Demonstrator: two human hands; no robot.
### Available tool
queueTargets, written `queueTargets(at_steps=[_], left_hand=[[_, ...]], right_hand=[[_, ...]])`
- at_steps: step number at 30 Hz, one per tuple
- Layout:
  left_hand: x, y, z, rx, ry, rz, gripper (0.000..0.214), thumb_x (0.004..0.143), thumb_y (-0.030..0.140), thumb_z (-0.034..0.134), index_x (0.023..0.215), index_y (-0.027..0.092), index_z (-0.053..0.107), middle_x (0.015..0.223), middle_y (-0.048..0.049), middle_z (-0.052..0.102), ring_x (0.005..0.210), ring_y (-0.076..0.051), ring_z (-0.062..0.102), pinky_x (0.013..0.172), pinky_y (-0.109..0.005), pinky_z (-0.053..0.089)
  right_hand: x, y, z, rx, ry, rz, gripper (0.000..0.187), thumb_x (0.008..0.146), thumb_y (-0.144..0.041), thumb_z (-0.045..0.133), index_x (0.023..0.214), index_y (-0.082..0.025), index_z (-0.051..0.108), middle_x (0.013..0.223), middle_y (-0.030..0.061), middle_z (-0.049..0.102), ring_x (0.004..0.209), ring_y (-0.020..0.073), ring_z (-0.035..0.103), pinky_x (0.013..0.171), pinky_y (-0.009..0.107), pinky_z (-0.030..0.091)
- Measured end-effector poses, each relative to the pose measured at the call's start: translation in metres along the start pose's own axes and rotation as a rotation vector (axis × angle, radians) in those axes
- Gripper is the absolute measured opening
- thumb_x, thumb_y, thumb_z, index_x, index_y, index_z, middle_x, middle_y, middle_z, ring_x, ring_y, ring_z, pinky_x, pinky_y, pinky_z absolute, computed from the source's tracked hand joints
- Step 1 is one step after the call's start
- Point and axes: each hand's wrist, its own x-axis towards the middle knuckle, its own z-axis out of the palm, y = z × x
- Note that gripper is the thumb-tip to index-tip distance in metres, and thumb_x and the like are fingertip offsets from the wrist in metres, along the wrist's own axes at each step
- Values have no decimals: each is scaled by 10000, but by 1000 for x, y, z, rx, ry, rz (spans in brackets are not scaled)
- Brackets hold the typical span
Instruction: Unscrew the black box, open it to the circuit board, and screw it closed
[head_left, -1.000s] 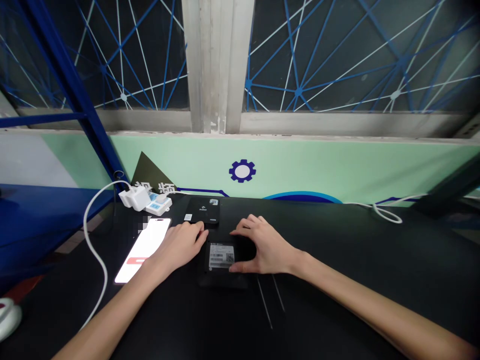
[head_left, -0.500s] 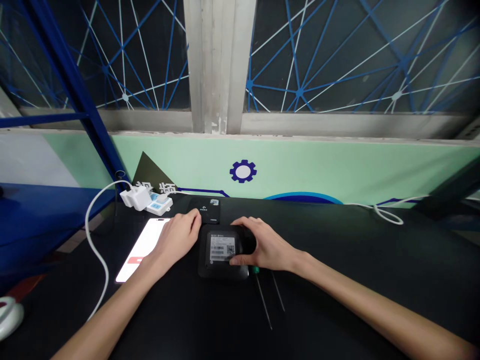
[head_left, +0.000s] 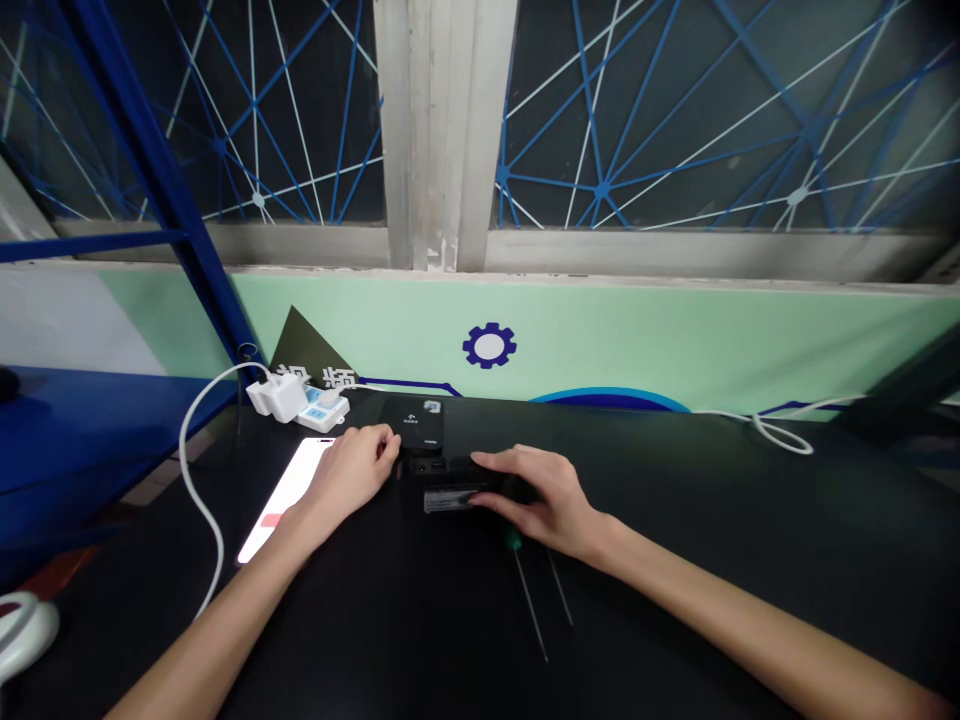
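Gripping a flat black plastic box (head_left: 442, 466) on a dark bench

Right hand (head_left: 536, 503) is curled around the box from the right, fingers lying across it, so that one's definitely gripping. The box sits mid-frame on the bench (head_left: 675, 570), long axis running left to right, and it looks tipped: its white barcode sticker (head_left: 450, 500) shows only as a thin strip, too small to read. Left hand (head_left: 349, 478) is holding nothing, just loosely curled on the bench, fingertips right beside a square black box (head_left: 412, 420) with a tiny white logo I can't make out. Lit smartphone (head_left: 285, 500) lies to the left, and a green-handled screwdriver (head_left: 513, 540) sits just below the right hand. Upper left, a white charger (head_left: 274, 395) is plugged into a white power strip (head_left: 322, 410).
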Motion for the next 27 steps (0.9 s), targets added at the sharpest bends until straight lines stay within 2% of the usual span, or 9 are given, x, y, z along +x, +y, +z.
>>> queueTargets(at_steps=[5, 9, 14, 17, 21, 27], left_hand=[[2, -3, 4, -29, -56, 6, 404, 970, 457, 394, 771, 225, 659, 734, -50, 690, 723, -231, 645, 606, -296, 360], [2, -3, 5, -4, -55, -4, 433, 960, 474, 393, 760, 222, 683, 756, -64, 707, 753, -240, 649, 623, -310, 368], [0, -2, 6, 7, -63, 18, 419, 955, 476, 399, 731, 223, 648, 743, -55, 690, 717, -232, 639, 598, -306, 351], [-1, 0, 6, 9, -83, 41, 386, 956, 468, 397, 779, 231, 645, 747, -43, 680, 716, -228, 633, 589, -302, 344], [-4, 2, 7, -12, -107, 101, 335, 959, 450, 401, 864, 245, 648, 752, -23, 683, 737, -220, 635, 602, -297, 348], [-7, 4, 9, -38, -138, 208, 317, 973, 439, 400, 873, 247, 631, 690, 8, 648, 649, -187, 602, 575, -282, 326]], right_hand=[[4, -3, -4, -3, -20, -193, 254, 912, -218, 687, 1158, -202, 628, 1007, 95, 785, 817, 189, 749, 666, 303, 540], [8, -10, -8, 14, -72, -165, 178, 877, -237, 660, 1053, -214, 656, 933, 63, 794, 714, 169, 738, 614, 303, 517], [11, -15, -9, -20, -280, -132, 206, 829, -404, 679, 918, -218, 684, 884, 66, 788, 685, 196, 718, 600, 340, 495], [12, -14, -8, -14, -348, -180, 294, 826, -472, 709, 934, -199, 693, 925, 82, 786, 725, 205, 720, 618, 340, 507], [10, -11, -6, -38, -364, -250, 349, 849, -494, 702, 1001, -180, 715, 955, 88, 783, 745, 203, 713, 609, 335, 517], [8, -9, -4, -72, -400, -297, 401, 875, -523, 676, 1041, -165, 744, 970, 101, 781, 783, 217, 713, 632, 339, 540]])
